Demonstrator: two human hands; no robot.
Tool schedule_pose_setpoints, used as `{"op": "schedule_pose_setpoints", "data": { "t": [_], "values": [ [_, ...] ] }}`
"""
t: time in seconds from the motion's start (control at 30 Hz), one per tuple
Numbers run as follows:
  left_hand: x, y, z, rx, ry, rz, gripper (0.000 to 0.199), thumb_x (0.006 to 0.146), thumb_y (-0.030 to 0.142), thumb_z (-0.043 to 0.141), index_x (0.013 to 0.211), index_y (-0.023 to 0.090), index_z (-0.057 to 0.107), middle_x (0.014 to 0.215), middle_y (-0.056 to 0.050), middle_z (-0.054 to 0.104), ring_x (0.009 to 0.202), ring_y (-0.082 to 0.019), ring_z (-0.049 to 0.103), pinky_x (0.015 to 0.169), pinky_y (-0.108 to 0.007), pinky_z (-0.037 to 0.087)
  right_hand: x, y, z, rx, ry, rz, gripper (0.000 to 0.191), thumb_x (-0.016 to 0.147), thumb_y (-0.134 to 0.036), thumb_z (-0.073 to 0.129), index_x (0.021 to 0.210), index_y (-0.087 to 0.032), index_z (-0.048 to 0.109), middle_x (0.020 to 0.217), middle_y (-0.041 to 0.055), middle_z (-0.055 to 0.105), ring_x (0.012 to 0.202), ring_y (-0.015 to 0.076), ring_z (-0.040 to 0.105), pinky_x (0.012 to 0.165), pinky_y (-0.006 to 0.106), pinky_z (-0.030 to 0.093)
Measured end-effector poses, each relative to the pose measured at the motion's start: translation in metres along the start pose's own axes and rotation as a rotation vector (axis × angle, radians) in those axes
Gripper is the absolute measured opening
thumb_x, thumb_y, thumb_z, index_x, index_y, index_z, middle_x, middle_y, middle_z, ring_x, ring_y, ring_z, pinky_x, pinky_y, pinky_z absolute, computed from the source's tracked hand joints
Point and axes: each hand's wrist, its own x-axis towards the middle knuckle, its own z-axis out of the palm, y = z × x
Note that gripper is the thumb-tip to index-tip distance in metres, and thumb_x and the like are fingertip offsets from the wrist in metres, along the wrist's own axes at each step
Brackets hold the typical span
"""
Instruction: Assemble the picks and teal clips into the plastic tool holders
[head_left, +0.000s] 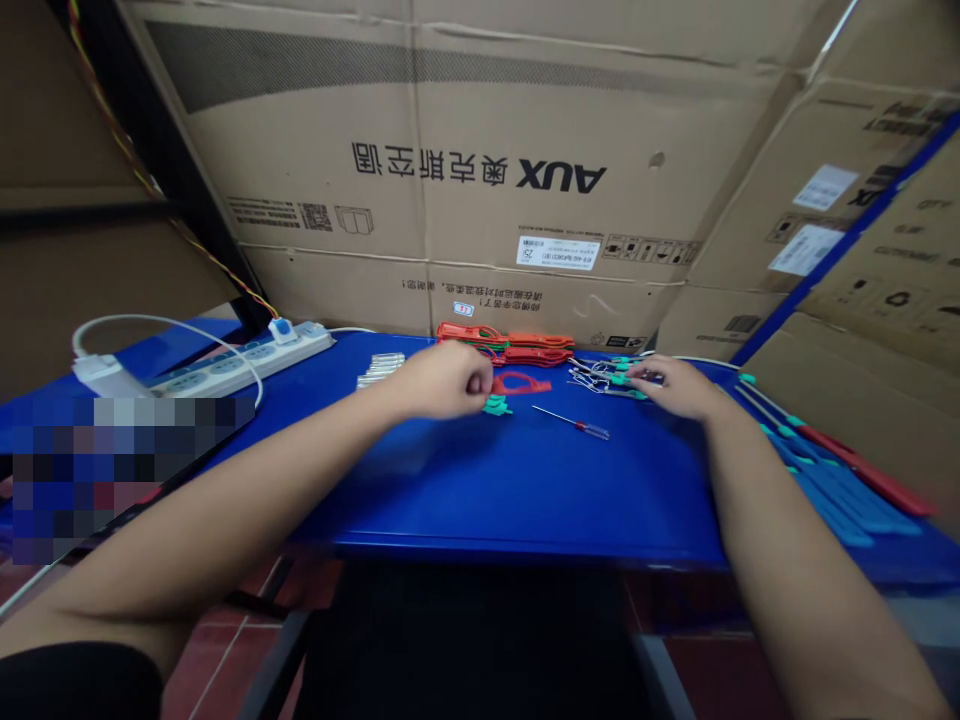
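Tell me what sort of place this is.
Likely a small assembly bench in a storeroom: a blue table holding a small screwdriver and a power strip, backed by AUX cardboard cartons.

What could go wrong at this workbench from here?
The right hand rests on tangled green-handled tools, which might scatter. The thin screwdriver lies loose near the left hand and could roll. The long blue tools near the blue table's edge might get knocked off.
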Motion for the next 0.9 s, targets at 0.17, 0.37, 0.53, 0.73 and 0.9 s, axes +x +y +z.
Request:
{"op": "schedule_pose_setpoints", "data": {
  "t": [0.17,0.37,0.53,0.73,0.9],
  "values": [
    [-0.032,0.02,0.013,-0.158,-0.33,0.246,0.013,0.069,0.014,0.063,0.079,0.02,0.07,0.071,0.001,0.069,0.062,-0.013,0.06,0.058,-0.025,0.042,0.003,0.0,0.005,0.039,-0.178,-0.039,0.016,0.075,-0.036,0.064,0.081,-0.023,0.071,0.09,0.0062,0.073,0.088,0.0243,0.065,0.084,0.036,0.05],
    [-0.028,0.008,0.015,-0.277,-0.448,0.342,0.011,0.08,0.03,0.07,0.078,0.019,0.07,0.068,0.001,0.066,0.059,-0.011,0.056,0.055,-0.023,0.04,-0.002,-0.008,0.002,0.131,-0.21,-0.036,0.034,0.081,-0.055,0.057,0.082,-0.022,0.065,0.081,0.005,0.07,0.075,0.0217,0.061,0.073,0.034,0.048],
    [-0.023,0.0,0.012,-0.26,-0.19,0.308,0.024,0.091,0.037,0.06,0.088,0.016,0.072,0.076,-0.003,0.067,0.065,-0.011,0.058,0.061,-0.022,0.043,-0.006,-0.02,-0.007,0.246,-0.146,-0.059,0.053,0.081,-0.071,0.05,0.091,-0.021,0.061,0.088,0.0078,0.069,0.079,0.0222,0.062,0.074,0.035,0.049],
    [-0.017,-0.004,0.026,-0.316,0.068,0.103,0.027,0.088,0.035,0.063,0.105,0.015,0.07,0.091,-0.006,0.072,0.076,-0.013,0.063,0.069,-0.024,0.047,-0.012,-0.057,-0.014,0.409,-0.152,-0.132,0.055,0.082,-0.073,0.054,0.096,-0.02,0.062,0.09,0.0079,0.068,0.076,0.0196,0.061,0.069,0.033,0.05],
    [-0.013,0.005,0.041,-0.663,0.098,-0.054,0.056,0.081,0.038,0.074,0.131,0.016,0.06,0.103,-0.009,0.073,0.086,-0.015,0.067,0.071,-0.026,0.051,-0.024,-0.102,-0.015,0.587,-0.103,-0.298,0.039,0.086,-0.059,0.062,0.094,-0.021,0.064,0.094,0.0072,0.068,0.085,0.0204,0.064,0.078,0.034,0.052]
  ]
}}
